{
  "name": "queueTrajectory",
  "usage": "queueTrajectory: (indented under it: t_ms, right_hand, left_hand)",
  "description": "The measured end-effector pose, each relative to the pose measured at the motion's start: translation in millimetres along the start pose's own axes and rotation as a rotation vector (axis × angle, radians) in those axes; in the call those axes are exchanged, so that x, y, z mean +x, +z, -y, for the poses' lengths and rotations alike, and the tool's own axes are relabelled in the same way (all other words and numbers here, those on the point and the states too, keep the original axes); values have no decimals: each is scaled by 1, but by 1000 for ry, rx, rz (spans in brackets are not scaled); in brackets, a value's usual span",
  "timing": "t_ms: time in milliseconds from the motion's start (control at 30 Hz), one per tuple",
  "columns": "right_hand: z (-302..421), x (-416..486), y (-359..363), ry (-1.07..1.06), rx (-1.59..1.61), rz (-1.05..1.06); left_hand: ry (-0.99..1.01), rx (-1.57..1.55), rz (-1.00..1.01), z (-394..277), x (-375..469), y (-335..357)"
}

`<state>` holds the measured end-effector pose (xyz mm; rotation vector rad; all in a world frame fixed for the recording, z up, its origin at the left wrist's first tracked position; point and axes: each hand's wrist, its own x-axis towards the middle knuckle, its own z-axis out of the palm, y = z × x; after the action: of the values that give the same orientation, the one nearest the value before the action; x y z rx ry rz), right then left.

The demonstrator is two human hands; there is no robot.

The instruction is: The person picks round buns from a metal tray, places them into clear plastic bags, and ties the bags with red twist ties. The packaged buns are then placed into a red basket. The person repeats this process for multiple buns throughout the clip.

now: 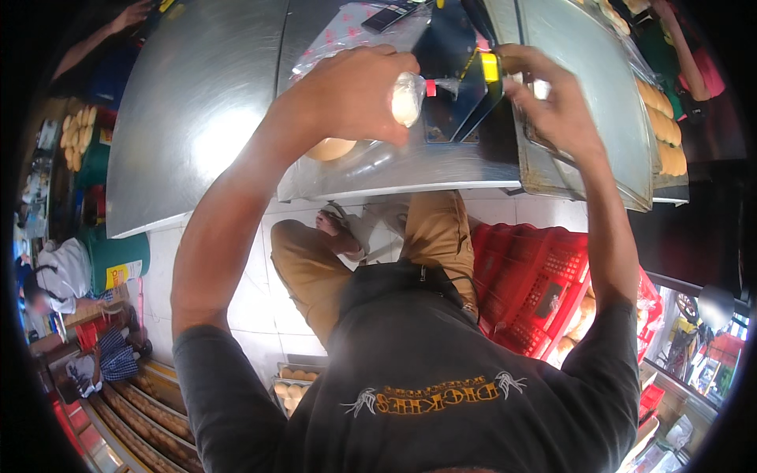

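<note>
My left hand (366, 94) holds a clear plastic bag with a pale bread roll (406, 100) in it. Red tape (430, 88) wraps the bag's twisted neck, which points right towards a dark blue bag-neck tape sealer (473, 100) with a yellow part. At the sealer's right side is my right hand (550, 100), slightly blurred, thumb and fingers apart; whether it touches the sealer is unclear. Another round bread roll (331, 149) shows partly beneath my left wrist on the steel table (201, 118). Behind my left hand lies plastic packaging (343, 35) with pink print.
A black keypad device (387, 18) lies on the packaging. Metal trays (591, 106) and rows of rolls (665, 130) are at the right. Red crates (526, 284) with bread stand beside my right leg. Racks of bread (148, 414) and people (109, 355) are at lower left.
</note>
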<state>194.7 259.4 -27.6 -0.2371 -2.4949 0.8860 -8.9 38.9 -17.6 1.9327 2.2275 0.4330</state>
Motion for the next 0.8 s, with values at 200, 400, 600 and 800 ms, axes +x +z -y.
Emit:
queueTrajectory:
  t_ms: [200, 400, 600, 800]
  right_hand:
    - [93, -51, -16, 234, 320, 393]
    - [96, -46, 96, 211, 620, 91]
    - [114, -42, 119, 585, 1178, 196]
    - [103, -95, 39, 596, 1024, 126]
  left_hand:
    - [-60, -108, -135, -9, -61, -9]
    - [-10, -102, -443, -50, -73, 8]
    - [-128, -259, -497, -73, -96, 21]
    - [166, -679, -596, -79, -86, 25]
